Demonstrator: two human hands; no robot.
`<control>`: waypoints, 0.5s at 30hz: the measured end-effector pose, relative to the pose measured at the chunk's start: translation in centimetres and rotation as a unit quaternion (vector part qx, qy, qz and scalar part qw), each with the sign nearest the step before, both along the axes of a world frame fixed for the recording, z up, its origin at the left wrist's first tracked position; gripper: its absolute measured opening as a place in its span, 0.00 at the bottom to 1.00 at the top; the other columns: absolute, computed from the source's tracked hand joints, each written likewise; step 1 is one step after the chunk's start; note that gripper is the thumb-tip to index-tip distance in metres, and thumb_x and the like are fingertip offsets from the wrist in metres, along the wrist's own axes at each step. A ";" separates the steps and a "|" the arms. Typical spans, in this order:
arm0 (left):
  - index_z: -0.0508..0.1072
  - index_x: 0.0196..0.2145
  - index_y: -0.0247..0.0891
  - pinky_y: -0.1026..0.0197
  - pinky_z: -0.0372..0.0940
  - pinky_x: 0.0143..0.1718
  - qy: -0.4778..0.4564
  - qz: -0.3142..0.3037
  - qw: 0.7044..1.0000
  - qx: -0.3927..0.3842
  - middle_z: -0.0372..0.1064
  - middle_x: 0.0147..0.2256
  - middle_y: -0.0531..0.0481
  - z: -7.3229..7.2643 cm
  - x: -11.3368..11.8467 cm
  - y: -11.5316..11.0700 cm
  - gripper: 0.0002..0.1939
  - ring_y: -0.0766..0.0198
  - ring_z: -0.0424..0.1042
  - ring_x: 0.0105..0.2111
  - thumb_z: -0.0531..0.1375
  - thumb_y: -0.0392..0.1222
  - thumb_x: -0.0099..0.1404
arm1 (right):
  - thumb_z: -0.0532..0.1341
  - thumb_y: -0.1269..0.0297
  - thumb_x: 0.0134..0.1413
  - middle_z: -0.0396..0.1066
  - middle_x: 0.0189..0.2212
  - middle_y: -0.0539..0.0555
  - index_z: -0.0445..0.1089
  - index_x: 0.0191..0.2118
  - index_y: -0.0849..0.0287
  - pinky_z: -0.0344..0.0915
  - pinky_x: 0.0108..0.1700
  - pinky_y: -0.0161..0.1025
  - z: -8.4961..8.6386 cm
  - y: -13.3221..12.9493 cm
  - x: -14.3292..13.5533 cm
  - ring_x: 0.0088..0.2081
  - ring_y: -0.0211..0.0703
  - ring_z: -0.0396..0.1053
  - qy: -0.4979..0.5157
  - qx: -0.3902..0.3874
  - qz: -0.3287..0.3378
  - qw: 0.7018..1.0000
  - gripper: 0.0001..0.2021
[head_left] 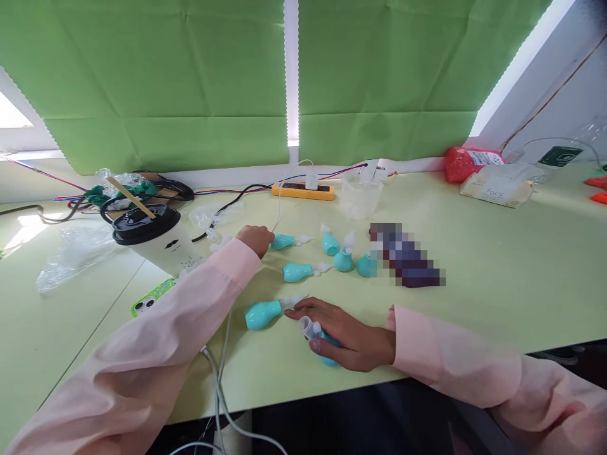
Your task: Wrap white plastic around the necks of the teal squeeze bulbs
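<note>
Several teal nasal aspirators with clear tips lie or stand on the table. My left hand (256,241), fingers curled closed, is at the rounded end of the farthest-left nasal aspirator (283,241), which lies on its side. Nearer to me, my right hand (348,336) is wrapped over another nasal aspirator (329,360); its clear open-ended tip shows by the thumb, and the palm hides much of the bulb. The right fingertips reach the tip of a lying aspirator (263,315). Between the hands lies one more aspirator (297,272). Behind stand two upright aspirators (343,260) (365,266) and a tilted one (329,243).
A lidded paper cup (159,243) with a straw and a green phone case (154,297) are by my left arm. Farther back are an orange power strip (302,191) and a clear plastic cup (361,197). A blurred dark item (408,256) lies right, tissue pack (497,185) beyond.
</note>
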State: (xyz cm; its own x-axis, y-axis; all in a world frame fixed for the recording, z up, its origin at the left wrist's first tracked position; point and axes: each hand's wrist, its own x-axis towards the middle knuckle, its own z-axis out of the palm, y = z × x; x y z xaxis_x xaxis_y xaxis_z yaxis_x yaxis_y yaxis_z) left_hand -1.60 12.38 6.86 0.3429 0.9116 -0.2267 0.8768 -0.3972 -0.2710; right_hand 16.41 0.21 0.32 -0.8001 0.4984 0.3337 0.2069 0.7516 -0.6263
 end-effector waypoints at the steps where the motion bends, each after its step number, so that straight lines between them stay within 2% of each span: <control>1: 0.70 0.31 0.32 0.54 0.61 0.31 0.000 -0.006 1.000 -0.002 0.69 0.35 0.36 -0.2 -0.2 0.1 0.12 0.49 0.69 0.35 0.53 0.25 0.48 | 0.46 0.65 0.55 0.59 0.45 0.62 0.51 0.52 0.69 0.54 0.50 0.44 -0.1 0.1 0.0 0.51 0.44 0.50 0.000 0.001 0.001 1.000 0.20; 8: 0.69 0.34 0.32 0.57 0.60 0.31 -0.010 -0.040 0.998 0.045 0.67 0.36 0.36 -1.4 -1.3 0.9 0.15 0.51 0.68 0.37 0.48 0.24 0.52 | 0.47 0.63 0.55 0.58 0.47 0.63 0.47 0.55 0.69 0.49 0.54 0.47 -0.2 0.2 -0.1 0.54 0.45 0.46 -0.035 0.006 -0.019 0.999 0.23; 10: 0.68 0.35 0.31 0.56 0.59 0.32 -0.018 -0.050 0.996 0.075 0.66 0.35 0.37 -1.1 -1.0 0.5 0.15 0.51 0.67 0.37 0.45 0.25 0.54 | 0.47 0.64 0.56 0.57 0.49 0.63 0.47 0.56 0.69 0.47 0.55 0.47 -0.3 0.2 -0.1 0.55 0.44 0.44 -0.039 0.012 -0.029 0.999 0.23; 13: 0.63 0.41 0.30 0.56 0.58 0.34 -0.053 -0.067 0.986 0.143 0.65 0.35 0.38 0.3 -0.3 -1.4 0.16 0.52 0.65 0.39 0.41 0.28 0.58 | 0.46 0.64 0.56 0.53 0.52 0.64 0.48 0.55 0.69 0.47 0.55 0.46 -0.4 0.2 -0.1 0.56 0.43 0.44 -0.022 0.010 -0.059 0.998 0.22; 15: 0.60 0.45 0.33 0.59 0.58 0.32 -0.122 -0.106 0.968 0.190 0.64 0.34 0.43 1.1 0.0 -3.1 0.17 0.57 0.65 0.36 0.41 0.29 0.59 | 0.46 0.64 0.56 0.53 0.52 0.63 0.49 0.54 0.68 0.48 0.55 0.47 -0.5 0.1 0.0 0.55 0.44 0.45 -0.011 0.003 -0.078 0.997 0.21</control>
